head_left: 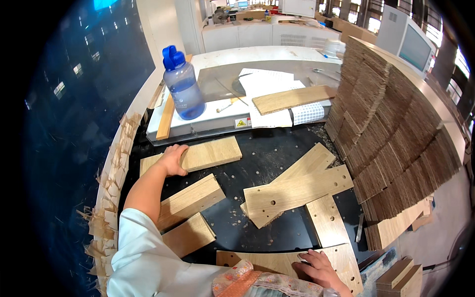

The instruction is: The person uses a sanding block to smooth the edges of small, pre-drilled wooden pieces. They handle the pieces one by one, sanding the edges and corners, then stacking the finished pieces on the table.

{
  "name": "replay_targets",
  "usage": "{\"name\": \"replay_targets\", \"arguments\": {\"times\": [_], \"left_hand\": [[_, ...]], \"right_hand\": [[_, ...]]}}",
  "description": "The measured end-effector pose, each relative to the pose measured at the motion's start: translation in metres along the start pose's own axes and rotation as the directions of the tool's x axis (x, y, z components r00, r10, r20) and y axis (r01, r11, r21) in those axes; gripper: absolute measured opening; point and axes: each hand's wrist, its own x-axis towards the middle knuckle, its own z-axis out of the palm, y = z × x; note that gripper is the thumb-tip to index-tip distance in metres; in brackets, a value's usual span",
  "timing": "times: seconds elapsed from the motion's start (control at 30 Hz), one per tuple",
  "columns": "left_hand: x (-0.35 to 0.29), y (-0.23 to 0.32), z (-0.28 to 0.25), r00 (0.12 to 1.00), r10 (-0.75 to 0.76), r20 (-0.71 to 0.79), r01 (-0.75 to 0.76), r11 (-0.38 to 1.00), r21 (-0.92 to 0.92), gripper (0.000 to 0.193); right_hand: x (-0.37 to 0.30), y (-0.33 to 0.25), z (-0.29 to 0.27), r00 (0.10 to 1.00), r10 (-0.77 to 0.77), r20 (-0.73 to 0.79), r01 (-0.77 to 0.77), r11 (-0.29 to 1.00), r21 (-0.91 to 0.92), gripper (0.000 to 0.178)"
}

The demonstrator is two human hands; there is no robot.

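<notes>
The black flat worktop point(237, 230) carries pale wooden boards. A tall stack of brown rectangular panels point(391, 114) stands at its right. A white-framed grey ledge point(210, 130) crosses its far side.

Near the centre of the worktop, a drilled pale wooden plank point(302, 190) lies across a diagonal pale wooden plank point(314, 161). At the lower edge lies a long drilled pale wooden board point(242, 257). An upright-running drilled pale wooden strip point(327, 215) extends from it toward the crossed pair.

At the upper left lies a rectangular pale wooden board point(213, 152). Two shorter pale wooden blocks point(193, 198) lie nearer the wearer, beside the left forearm.

A translucent blue plastic bottle point(184, 91) stands upright on the ledge.

Left hand point(171, 159): grip partly open, bent across the rectangular board's width, fingers at the far edge, thumb at the near edge; it has hold of this board.

Right hand point(316, 269): fingers slightly bent, resting on the long board; whether the grip is closed on it cannot be told.
</notes>
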Motion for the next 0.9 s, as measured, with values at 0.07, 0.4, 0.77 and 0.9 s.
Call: {"name": "replay_targets", "arguments": {"times": [0.07,0.4,0.77,0.9], "left_hand": [[-0.001,-0.016,0.007,0.997,0.040,-0.070,-0.033,0.994,0.101,0.089],[0.013,0.015,0.007,0.821,-0.508,0.259,0.539,0.841,-0.059,0.027],[0.046,-0.004,0.018,0.619,-0.764,0.180,0.046,-0.194,-0.980,0.046],[0.045,-0.003,0.012,0.653,-0.717,0.244,0.140,-0.202,-0.969,0.060]], "right_hand": [[0.002,-0.005,-0.003,0.998,0.055,-0.002,-0.055,0.998,0.007,0.034],[-0.002,0.011,0.010,0.997,0.064,0.032,-0.067,0.994,0.085,0.038],[-0.005,0.031,0.028,0.989,-0.142,-0.039,0.140,0.989,-0.039,0.033],[-0.006,0.035,0.028,0.989,-0.141,-0.048,0.139,0.990,-0.034,0.032]]}}
